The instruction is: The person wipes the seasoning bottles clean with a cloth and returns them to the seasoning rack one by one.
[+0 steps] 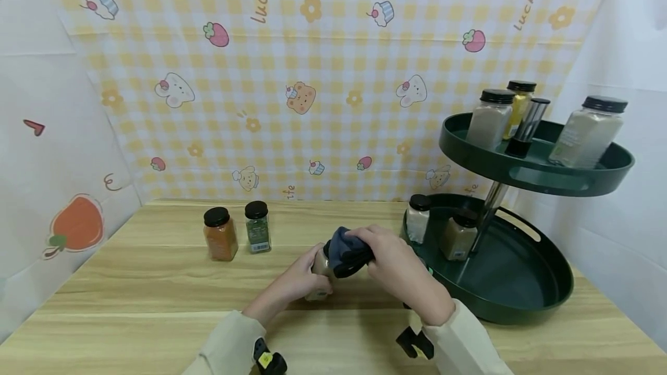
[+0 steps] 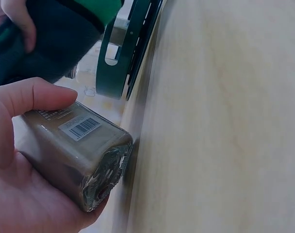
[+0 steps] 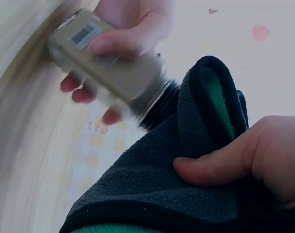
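My left hand (image 1: pixel 298 278) grips a square glass spice jar (image 2: pixel 74 150) of greyish-brown powder, with a barcode label on its side. The jar is tilted above the wooden table, its base toward the left wrist camera. In my right hand (image 1: pixel 391 256) is a bunched dark blue-grey cloth (image 3: pixel 147 165) with black edging and a green underside, the thumb pressing on it. The cloth lies over the jar's black lid (image 3: pixel 159 104) and hides part of it. Beyond the left hand stand a jar of orange powder (image 1: pixel 221 241) and a jar of green herbs (image 1: pixel 257 230).
To the right stands a dark green two-tier round rack (image 1: pixel 521 300). Its lower tier holds a white jar (image 1: pixel 417 224) and a brown jar (image 1: pixel 458 239). Several jars and a silver-black cylinder (image 1: pixel 528 126) occupy the upper tier. A patterned cloth backdrop (image 1: pixel 333 132) hangs behind the table.
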Available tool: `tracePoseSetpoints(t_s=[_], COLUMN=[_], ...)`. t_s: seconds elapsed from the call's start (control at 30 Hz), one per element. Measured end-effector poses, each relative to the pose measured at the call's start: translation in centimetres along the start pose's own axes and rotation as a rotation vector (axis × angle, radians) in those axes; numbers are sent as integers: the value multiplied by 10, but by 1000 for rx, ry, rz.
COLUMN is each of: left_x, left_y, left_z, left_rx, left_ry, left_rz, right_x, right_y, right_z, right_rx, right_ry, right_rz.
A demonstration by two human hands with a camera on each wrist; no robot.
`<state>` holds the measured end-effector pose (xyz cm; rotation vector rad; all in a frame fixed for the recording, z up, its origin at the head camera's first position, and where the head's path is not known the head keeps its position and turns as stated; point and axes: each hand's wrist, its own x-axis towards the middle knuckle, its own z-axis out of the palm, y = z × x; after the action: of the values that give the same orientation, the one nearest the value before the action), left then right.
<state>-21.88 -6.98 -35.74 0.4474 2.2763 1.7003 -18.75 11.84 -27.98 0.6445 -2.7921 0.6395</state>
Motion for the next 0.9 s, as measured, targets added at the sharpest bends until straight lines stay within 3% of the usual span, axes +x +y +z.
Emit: tracePoseSetpoints(t_s=[0.23,0.5,0.7,0.9], left_x=[-1,-1,-1,-1], left_y=[0,1,0,0], left_z=[2,0,0,0], left_rx=[-35,-20,-27,-20], left_ry=[-13,-9,-28,-15], left_rz=[53,3,30,16], right_x=[-8,-3,1,0], right_y=[-13,-4,7,2], right_z=[-2,0,2,2], right_rx=[-29,-11,-27,-44], right_ry=[16,22,10,8], right_rz=[-153,-30,47,13])
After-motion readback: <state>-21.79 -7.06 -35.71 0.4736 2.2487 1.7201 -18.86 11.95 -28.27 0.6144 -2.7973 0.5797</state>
